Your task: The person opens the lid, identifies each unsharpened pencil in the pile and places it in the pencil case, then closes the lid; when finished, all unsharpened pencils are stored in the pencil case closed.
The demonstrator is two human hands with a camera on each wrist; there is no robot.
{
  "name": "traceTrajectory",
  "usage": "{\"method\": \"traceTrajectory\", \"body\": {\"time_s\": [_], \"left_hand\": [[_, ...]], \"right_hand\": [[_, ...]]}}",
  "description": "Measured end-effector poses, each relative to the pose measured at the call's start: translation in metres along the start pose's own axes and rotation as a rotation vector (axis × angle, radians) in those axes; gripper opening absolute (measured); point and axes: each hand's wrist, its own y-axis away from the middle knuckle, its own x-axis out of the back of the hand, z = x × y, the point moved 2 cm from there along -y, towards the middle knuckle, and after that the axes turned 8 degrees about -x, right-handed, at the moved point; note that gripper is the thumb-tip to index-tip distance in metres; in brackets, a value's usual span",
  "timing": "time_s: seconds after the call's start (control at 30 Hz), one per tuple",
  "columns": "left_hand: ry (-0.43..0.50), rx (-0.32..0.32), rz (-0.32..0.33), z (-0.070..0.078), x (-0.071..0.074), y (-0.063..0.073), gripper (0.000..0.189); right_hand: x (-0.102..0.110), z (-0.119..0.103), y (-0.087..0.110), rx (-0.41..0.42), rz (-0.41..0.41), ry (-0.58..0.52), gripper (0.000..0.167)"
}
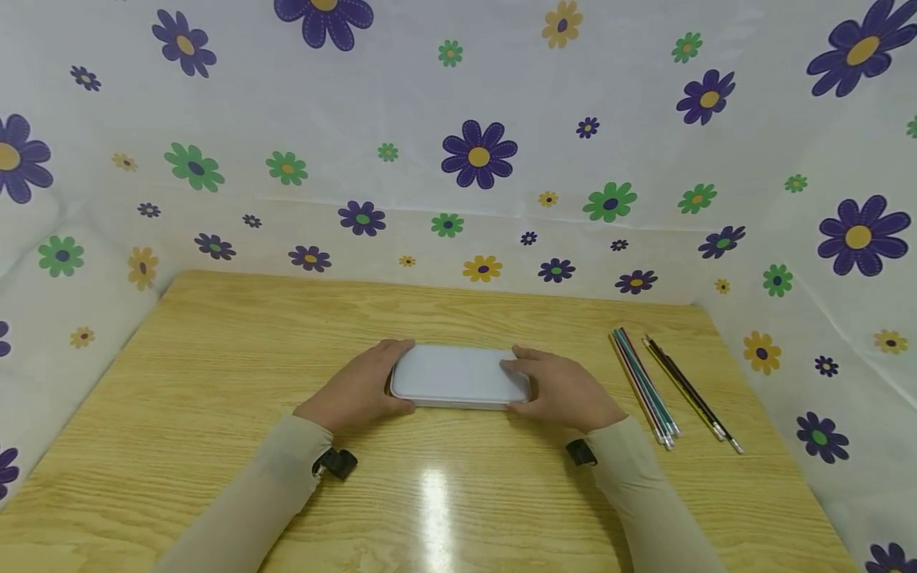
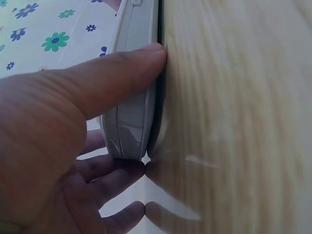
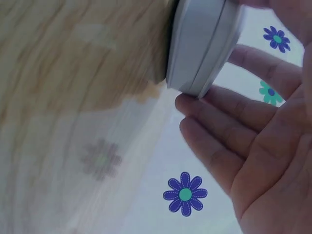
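A pale grey pencil case (image 1: 458,376) with rounded corners lies lengthwise across the wooden table, its lid down. My left hand (image 1: 364,387) grips its left end, thumb along the near side and fingers round the far corner. At the right end, my right hand (image 1: 569,388) holds it, with the thumb at the near edge and fingers over the top and far side. In the left wrist view the side of the case (image 2: 131,119) shows a seam and a small tab near the top. The right wrist view shows fingertips at the end of the case (image 3: 200,44).
To the right lie a bundle of coloured pencils (image 1: 642,386) and, beside it, several black and yellow pencils (image 1: 688,390). A white flowered cloth (image 1: 401,183) stands behind the table (image 1: 251,334) and along both sides. Each wrist wears a small black camera (image 1: 337,462).
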Motion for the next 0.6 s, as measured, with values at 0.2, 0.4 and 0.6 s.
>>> {"method": "traceTrajectory", "body": {"time_s": [0.2,0.4,0.6], "left_hand": [[-0.012,0.007,-0.007,-0.0008,-0.0006,-0.0005,0.099],[-0.030,0.002,-0.002,0.0005,-0.0005,-0.0007,0.098],[-0.033,0.003,0.005,0.0031,0.0005,0.0001,0.098]], "right_hand": [[0.0008,0.0043,0.0008,0.029,0.009,0.020,0.064],[0.0029,0.0045,0.0015,0.050,0.009,0.040,0.063],[-0.0001,0.0052,-0.0003,0.041,-0.014,-0.031,0.063]]}}
